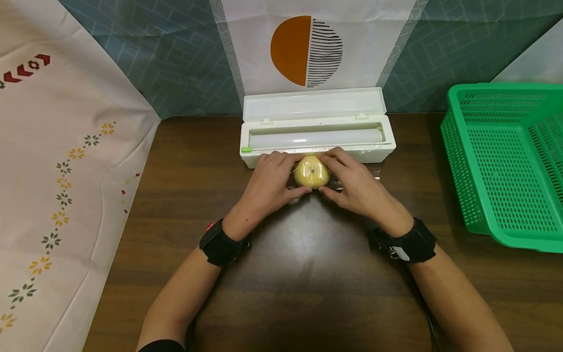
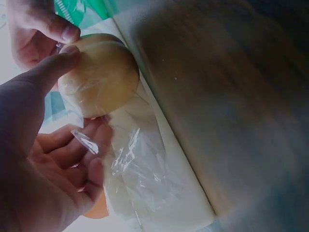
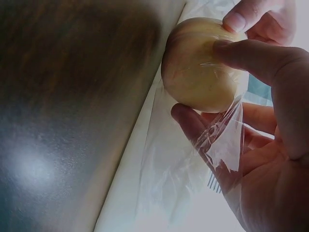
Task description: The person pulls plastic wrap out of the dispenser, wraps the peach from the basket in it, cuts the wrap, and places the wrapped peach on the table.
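Observation:
A round yellow fruit (image 1: 311, 172) with a small dark spot on top is held between both hands, in front of the white wrap dispenser (image 1: 374, 155). My left hand (image 1: 273, 182) grips its left side, thumb at the near edge and fingers beyond. My right hand (image 1: 358, 185) grips the right side likewise, and the two thumb tips nearly meet. Clear plastic wrap (image 2: 140, 169) covers the fruit. In the right wrist view, crinkled film (image 3: 223, 140) stretches from the fruit over the fingers.
The dispenser's lid (image 1: 314, 105) stands raised against the back, and a pale roll (image 1: 316, 139) lies inside. A small green piece (image 1: 246, 149) sits at its left front. To the right is a green plastic basket (image 1: 479, 195). Patterned cloth (image 1: 88, 195) hangs on the left.

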`<act>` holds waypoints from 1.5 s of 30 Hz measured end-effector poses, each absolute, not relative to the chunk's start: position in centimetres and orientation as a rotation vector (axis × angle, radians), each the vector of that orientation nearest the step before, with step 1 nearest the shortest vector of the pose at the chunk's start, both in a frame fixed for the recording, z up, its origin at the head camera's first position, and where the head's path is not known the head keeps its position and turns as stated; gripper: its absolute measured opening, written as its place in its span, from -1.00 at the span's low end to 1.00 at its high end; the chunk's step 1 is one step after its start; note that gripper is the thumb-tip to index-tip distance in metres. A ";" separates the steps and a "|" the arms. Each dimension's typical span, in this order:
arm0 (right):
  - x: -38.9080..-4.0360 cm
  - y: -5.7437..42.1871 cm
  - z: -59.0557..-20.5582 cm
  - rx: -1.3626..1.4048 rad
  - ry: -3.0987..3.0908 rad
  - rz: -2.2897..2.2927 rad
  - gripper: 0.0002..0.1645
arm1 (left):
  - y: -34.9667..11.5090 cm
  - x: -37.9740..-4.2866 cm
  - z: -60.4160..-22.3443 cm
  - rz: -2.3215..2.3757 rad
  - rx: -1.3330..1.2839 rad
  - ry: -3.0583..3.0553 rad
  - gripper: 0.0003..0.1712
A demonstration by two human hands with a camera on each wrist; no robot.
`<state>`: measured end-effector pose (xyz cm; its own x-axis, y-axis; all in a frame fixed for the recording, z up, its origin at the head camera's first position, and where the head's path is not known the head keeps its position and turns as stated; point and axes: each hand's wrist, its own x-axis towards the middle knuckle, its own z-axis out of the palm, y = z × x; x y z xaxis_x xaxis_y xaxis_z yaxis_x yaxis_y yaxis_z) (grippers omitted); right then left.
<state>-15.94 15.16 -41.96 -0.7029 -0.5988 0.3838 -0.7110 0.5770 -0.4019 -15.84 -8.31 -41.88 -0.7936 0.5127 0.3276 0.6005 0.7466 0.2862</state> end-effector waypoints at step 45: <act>-15.9 15.4 -41.9 1.107 -2.598 0.794 -0.22 | -8.3 -16.2 -42.0 -0.607 -0.853 -2.761 -0.01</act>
<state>-15.90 15.43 -41.89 -0.6969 -0.6050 0.3850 -0.7169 0.5735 -0.3965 -16.20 -8.31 -41.98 -0.8171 0.4966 0.2928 0.5737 0.7511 0.3268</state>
